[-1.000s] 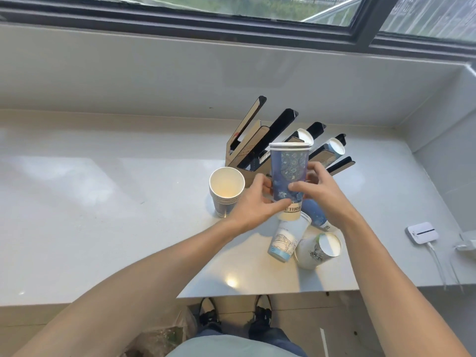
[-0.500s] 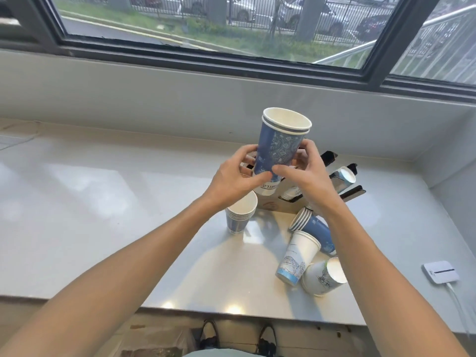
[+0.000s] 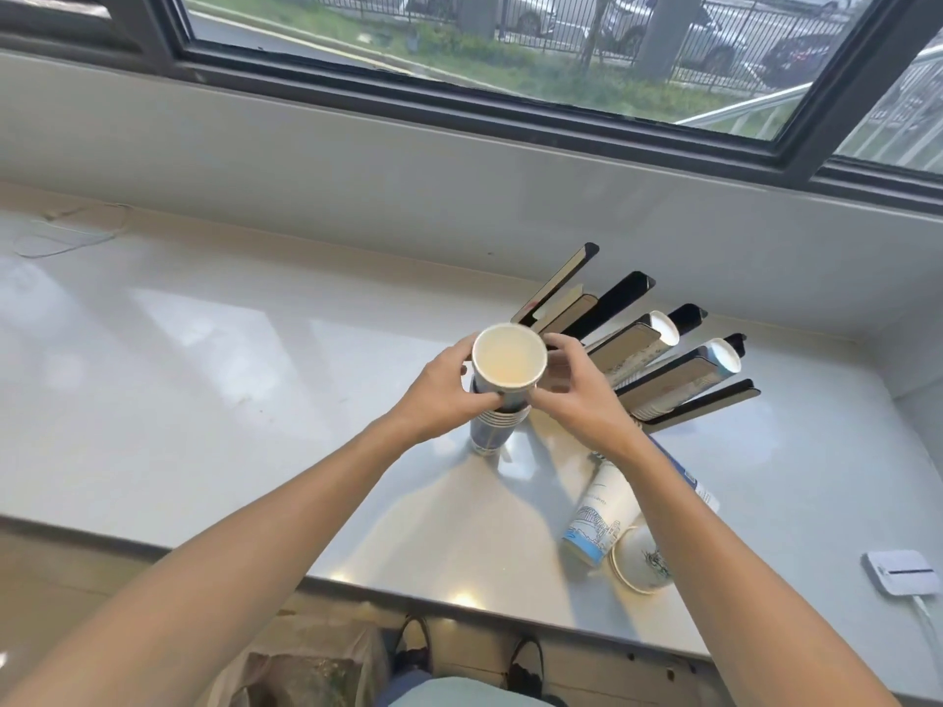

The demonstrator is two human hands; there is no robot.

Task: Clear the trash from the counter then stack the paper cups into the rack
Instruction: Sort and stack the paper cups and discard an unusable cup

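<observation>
Bag: a clear plastic bag (image 3: 306,678) at the bottom edge, left of centre, below the counter's front lip.
Counter: pale, glossy counter (image 3: 204,400) filling the middle of the frame.
Loose cups: two cups lie on their sides at lower right, touching — a white-and-blue cup (image 3: 602,512) and a white cup (image 3: 638,558), its mouth toward the camera. A third seems to lie under the right forearm, mostly hidden.
White device: a small box with a cable (image 3: 902,573) at the right edge.
Left hand: left hand (image 3: 439,395) curled round the left side of the top cup (image 3: 509,362), thumb pressed on its wall.
Right hand: right hand (image 3: 581,395) closed on the same cup's right side.
Cup stack: the top cup is upright, mouth open, sitting in a stack of cups (image 3: 492,431) standing at centre frame.
Rack: slanted black-and-tan rack (image 3: 658,359) just right of the hands — two slots hold cups.
</observation>
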